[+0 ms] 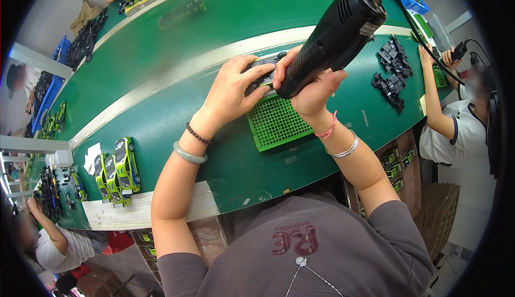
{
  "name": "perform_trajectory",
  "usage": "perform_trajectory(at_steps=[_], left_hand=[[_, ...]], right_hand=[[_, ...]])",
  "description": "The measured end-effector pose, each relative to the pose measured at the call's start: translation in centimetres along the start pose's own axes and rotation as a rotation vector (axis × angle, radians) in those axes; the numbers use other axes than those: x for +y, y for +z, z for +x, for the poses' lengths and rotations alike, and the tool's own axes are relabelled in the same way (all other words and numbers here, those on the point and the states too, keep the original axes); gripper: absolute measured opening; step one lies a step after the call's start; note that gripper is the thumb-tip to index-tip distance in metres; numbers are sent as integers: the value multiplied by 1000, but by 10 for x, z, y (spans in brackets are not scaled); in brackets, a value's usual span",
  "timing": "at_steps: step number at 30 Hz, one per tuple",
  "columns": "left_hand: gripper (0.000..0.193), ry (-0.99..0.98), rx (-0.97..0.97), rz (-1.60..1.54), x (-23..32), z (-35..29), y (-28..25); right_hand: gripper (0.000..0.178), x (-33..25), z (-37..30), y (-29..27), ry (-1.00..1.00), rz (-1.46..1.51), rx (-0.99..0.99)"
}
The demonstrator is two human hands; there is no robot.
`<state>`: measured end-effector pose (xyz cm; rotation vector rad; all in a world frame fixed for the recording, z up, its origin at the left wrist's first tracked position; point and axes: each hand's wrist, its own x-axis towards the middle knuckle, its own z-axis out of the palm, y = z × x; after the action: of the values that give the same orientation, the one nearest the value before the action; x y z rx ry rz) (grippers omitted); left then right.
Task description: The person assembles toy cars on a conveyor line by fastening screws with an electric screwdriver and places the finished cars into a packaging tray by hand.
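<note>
My right hand [316, 90] is wrapped round a thick black electric screwdriver [338, 31], which slants from upper right down toward the work. Its tip is hidden behind the grip and my fingers. With fingers bent, my left hand [228, 90] presses on a toy car [257, 77] whose black underside faces up, a strip of green body showing at its edge. The car lies at the far edge of a bright green perforated basket [279, 122] on the green table [182, 109]. Whether screws are in place is too small to tell.
Several finished green-and-black toy cars [119, 168] stand at the left. Black plastic chassis parts [394, 66] lie in a heap at the right. A cable runs from the screwdriver's top. Co-workers sit on both sides and across. Crates [437, 211] stand below the table's right edge.
</note>
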<state>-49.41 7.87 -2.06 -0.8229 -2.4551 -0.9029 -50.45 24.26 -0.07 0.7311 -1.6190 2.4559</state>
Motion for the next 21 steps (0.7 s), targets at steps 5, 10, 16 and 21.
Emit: perform_trajectory(at_steps=[5, 10, 16, 21], left_hand=[[40, 8, 11, -8, 1, 0, -1], [39, 3, 12, -18, 2, 1, -1], [38, 11, 20, -11, 1, 1, 0], [41, -2, -15, -19, 0, -1, -5]], right_hand=[[96, 5, -3, -2, 23, -48, -20], [96, 6, -4, -2, 29, -72, -40], [94, 6, -3, -1, 18, -98, -57], [90, 2, -3, 6, 16, -175, -57]])
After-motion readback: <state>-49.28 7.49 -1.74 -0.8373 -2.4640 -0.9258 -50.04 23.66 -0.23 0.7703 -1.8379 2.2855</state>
